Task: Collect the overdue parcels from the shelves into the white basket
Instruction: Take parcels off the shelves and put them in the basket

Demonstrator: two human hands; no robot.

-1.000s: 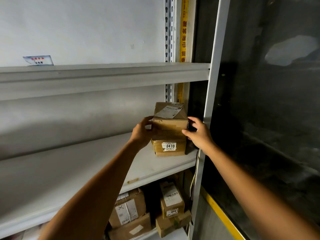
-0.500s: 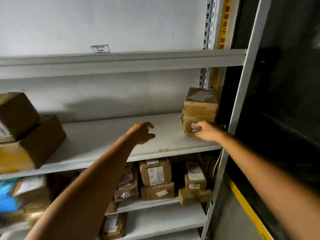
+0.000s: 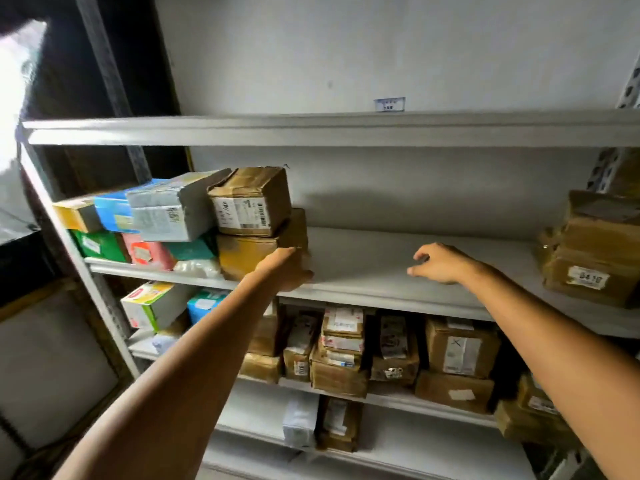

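Two brown cardboard parcels are stacked on the middle shelf [image 3: 374,271]. My left hand [image 3: 284,270] rests against the right front corner of the lower brown parcel [image 3: 249,252]; whether its fingers curl round the corner I cannot tell. The upper brown parcel [image 3: 251,202] sits tilted on top, its label facing me. My right hand [image 3: 441,263] hovers over the bare shelf with loosely curled fingers and holds nothing. At the far right stand the stacked parcels, the lower parcel marked 0410 [image 3: 588,271]. The white basket is not in view.
Left of the brown stack lie a grey parcel [image 3: 166,209] and blue, yellow, green and pink boxes. The shelf below [image 3: 398,398] is packed with several brown parcels. A white parcel [image 3: 299,419] stands lower down. A dark doorway opens at the left.
The view has swung left along the shelf. My right hand let go of the 0410 stack and moved left over the bare shelf. My left hand reached the lower brown parcel.
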